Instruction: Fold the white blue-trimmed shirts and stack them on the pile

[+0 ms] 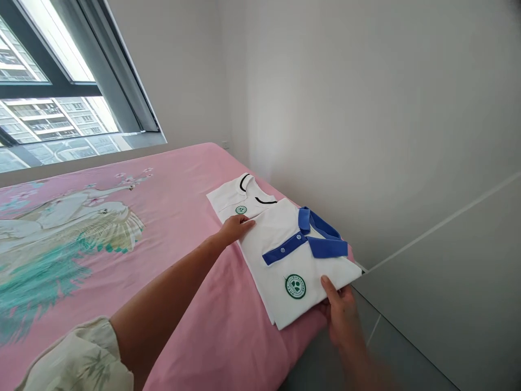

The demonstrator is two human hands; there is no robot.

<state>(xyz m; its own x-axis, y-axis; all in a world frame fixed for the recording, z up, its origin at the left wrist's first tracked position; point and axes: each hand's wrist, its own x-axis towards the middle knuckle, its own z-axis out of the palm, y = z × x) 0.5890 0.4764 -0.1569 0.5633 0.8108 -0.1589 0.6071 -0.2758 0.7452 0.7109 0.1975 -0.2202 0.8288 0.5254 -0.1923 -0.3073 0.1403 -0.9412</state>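
Observation:
A folded white polo shirt [268, 239] with a blue collar, a blue button placket and a round green badge lies at the bed's edge. My left hand [236, 228] pinches its far left edge. On the near side, my right hand [342, 309] grips the shirt's edge, thumb on top and fingers hidden beneath. Just beyond sits a second folded white shirt [228, 198] with black neck trim and a smaller green badge, partly overlapped by the polo shirt.
Under both shirts is a bed with a pink cover [183, 212] printed with white birds. A pale wall [366, 136] rises close on the right, with grey floor [391, 347] between. A window [49, 108] with a grey curtain [118, 70] is at the far left.

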